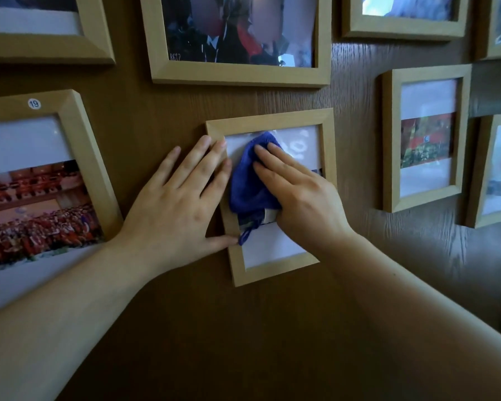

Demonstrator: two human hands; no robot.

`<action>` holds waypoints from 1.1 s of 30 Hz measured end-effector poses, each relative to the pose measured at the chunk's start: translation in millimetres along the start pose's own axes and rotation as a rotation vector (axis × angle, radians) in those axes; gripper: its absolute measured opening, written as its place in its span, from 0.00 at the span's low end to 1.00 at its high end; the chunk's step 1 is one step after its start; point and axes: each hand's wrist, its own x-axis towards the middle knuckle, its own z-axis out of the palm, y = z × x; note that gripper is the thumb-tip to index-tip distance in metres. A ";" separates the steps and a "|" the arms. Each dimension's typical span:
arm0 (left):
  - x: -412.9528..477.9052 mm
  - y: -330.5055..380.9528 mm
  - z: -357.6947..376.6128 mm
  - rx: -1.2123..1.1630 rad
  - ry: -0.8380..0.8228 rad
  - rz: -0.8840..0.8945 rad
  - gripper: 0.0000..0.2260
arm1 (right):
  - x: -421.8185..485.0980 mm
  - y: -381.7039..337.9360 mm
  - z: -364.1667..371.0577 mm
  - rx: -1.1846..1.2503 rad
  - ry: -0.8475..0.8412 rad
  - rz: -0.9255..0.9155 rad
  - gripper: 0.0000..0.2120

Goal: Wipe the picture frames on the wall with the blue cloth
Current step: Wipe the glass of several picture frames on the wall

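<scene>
A small light-wood picture frame hangs at the centre of the brown wall. My right hand presses a bunched blue cloth flat against its glass, fingers stretched over the cloth. A wet smear shows on the glass above the cloth. My left hand lies flat and spread on the frame's left edge and the wall beside it, holding nothing. The picture inside is mostly hidden by the cloth and my hand.
Several other wooden frames surround it: a large one above, one marked 19 at the left, two at the right, more along the top. The wood-grain wall below is bare.
</scene>
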 end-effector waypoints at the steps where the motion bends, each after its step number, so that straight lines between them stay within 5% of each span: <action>1: 0.0 -0.3 -0.2 0.004 -0.002 0.002 0.47 | -0.4 -0.6 0.5 -0.008 -0.012 -0.001 0.20; 13: -1.9 0.5 -2.8 0.051 -0.001 0.004 0.48 | -72.6 1.5 -1.5 0.017 -0.258 -0.236 0.19; 23: -2.2 0.5 -8.1 0.027 0.011 0.005 0.40 | -21.0 20.8 -45.4 -0.018 -0.036 -0.225 0.21; 33: 40.3 -61.3 -70.8 0.132 0.205 -0.047 0.35 | 98.6 43.3 -94.6 -0.065 0.239 -0.205 0.21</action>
